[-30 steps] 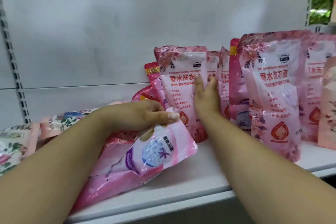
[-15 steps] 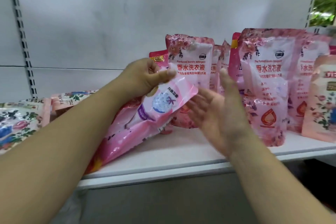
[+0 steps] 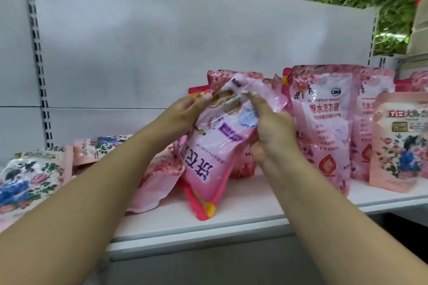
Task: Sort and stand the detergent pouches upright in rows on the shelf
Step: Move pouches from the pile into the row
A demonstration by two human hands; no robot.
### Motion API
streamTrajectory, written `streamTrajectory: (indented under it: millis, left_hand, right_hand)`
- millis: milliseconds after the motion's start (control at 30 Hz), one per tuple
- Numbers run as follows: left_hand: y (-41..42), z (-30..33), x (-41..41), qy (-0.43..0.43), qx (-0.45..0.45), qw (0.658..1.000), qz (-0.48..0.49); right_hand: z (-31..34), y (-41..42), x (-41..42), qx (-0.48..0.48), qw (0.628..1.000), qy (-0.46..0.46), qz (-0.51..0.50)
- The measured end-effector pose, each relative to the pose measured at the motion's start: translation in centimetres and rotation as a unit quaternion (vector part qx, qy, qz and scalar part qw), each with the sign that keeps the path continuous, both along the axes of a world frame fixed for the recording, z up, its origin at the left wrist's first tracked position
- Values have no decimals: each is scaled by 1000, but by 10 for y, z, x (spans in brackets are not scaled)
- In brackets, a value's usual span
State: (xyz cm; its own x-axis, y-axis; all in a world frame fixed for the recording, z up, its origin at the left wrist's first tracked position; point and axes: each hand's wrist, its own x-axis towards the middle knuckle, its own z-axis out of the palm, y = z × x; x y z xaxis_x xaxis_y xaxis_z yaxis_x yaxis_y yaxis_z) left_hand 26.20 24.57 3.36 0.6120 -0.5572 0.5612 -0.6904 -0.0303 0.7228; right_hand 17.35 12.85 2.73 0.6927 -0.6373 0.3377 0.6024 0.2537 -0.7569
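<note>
Both hands on one glossy pink plastic detergent pouch [image 3: 215, 152], held tilted, printed text upside down, its lower corner at the front of the white metal shelf [image 3: 243, 213]. My left hand [image 3: 183, 115] pinches the upper left edge; my right hand [image 3: 273, 127] curls round the upper right side. Upright rose-print pink pouches [image 3: 324, 122] stand in a row just right of it. Floral pouches [image 3: 30, 176] lie flat at far left, another pink one [image 3: 157, 180] slumped beside the held pouch.
</note>
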Motion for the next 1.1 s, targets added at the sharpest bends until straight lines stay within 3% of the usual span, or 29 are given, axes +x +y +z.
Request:
streamTrajectory:
  millis: [167,333,400,500,600,667,733,833,900,1000,1100]
  left_hand:
    - [0,-1,-7,96,74,991,-54]
    - [9,0,-3,87,87,988,-89]
    - [11,0,-1,152,74,970,-177]
    - [11,3,-1,276,64,913,-292]
    - [4,-6,-21,273,132,912,-278]
    - [-6,-11,-36,307,81,909,-272]
    - [-17,-11,-50,359,-48,883,-298]
    - [-18,-3,-62,373,-198,875,-238]
    - [-13,9,-66,356,-246,886,-167]
    - [3,32,-69,283,-238,926,-70]
    - [23,57,-73,158,-208,964,39]
  right_hand:
    - [26,-3,-20,-12,995,-86,-40]
    - [35,-9,-47,59,980,-192,-16]
    - [41,-12,-53,95,971,-219,-1]
    - [52,-15,-61,129,958,-255,19]
    - [55,-14,-68,137,952,-271,32]
    - [53,-11,-70,149,953,-260,35]
    - [50,-11,-70,162,955,-250,17]
    - [47,-15,-69,149,966,-213,-17]
    - [41,-19,-68,115,976,-182,-22]
    - [26,-24,-71,26,984,-177,-21]
    - [15,-37,-86,-70,975,-184,-101]
